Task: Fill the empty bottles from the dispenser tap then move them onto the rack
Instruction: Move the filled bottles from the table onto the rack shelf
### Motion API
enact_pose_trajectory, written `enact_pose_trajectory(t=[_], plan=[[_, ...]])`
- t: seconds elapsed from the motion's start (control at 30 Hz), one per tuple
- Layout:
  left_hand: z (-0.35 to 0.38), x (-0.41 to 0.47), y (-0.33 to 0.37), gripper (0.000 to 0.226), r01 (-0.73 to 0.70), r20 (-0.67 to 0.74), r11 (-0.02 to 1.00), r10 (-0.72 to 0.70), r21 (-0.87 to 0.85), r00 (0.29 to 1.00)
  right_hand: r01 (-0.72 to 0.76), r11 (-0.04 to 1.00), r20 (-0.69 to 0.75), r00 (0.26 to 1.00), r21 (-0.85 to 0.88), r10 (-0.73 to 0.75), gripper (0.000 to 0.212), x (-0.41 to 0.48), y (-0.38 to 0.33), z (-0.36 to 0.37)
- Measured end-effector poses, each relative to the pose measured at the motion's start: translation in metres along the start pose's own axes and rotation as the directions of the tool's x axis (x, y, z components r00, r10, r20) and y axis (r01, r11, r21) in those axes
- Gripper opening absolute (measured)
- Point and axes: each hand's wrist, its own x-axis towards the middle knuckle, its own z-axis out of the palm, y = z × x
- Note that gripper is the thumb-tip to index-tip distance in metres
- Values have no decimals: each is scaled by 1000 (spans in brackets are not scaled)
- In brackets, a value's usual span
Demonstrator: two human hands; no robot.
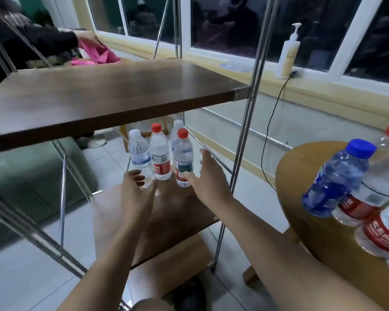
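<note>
Several clear water bottles stand upright at the far end of the rack's middle shelf [173, 218]: a white-capped one [139, 153], a red-capped one with a red label [159, 153], a red-capped one with a green and red label [183, 158], and one behind them [176, 129]. My left hand [136, 194] hovers just in front of the white-capped bottle, fingers loosely spread, holding nothing. Beside the green-labelled bottle, my right hand [208, 176] is spread open and holds nothing. The dispenser tap is out of sight.
The rack's brown top shelf [103, 95] overhangs the bottles, with metal posts [245, 122] at its corners. A round wooden table [312, 198] on the right holds a blue-capped bottle [337, 178] and several red-labelled ones [368, 198]. Another person's sleeve and pink paper [99, 55] lie behind the rack.
</note>
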Motion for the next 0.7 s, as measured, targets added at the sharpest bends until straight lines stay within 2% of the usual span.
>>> enact_pose_trajectory(t=[0.17, 0.27, 0.43, 0.57, 0.7], plan=[[5, -42, 45, 39, -84, 170, 996, 90, -41, 981, 6, 1000, -79, 997, -28, -8, 38, -51, -5, -56], [21, -66, 74, 35, -135, 227, 990, 140, -36, 964, 56, 998, -147, 987, -4, -57, 24, -77, -8, -96], [49, -107, 122, 33, -205, 331, 964, 251, -170, 910, 31, 997, -264, 963, -65, -47, 16, -110, -5, -174], [69, -136, 155, 35, -279, 390, 940, 336, -197, 857, -16, 993, -436, 899, -117, -37, 11, -133, 4, -235], [94, -162, 184, 44, -297, 492, 929, 368, -219, 789, -124, 956, -533, 845, -264, -37, 10, -161, 16, -291]])
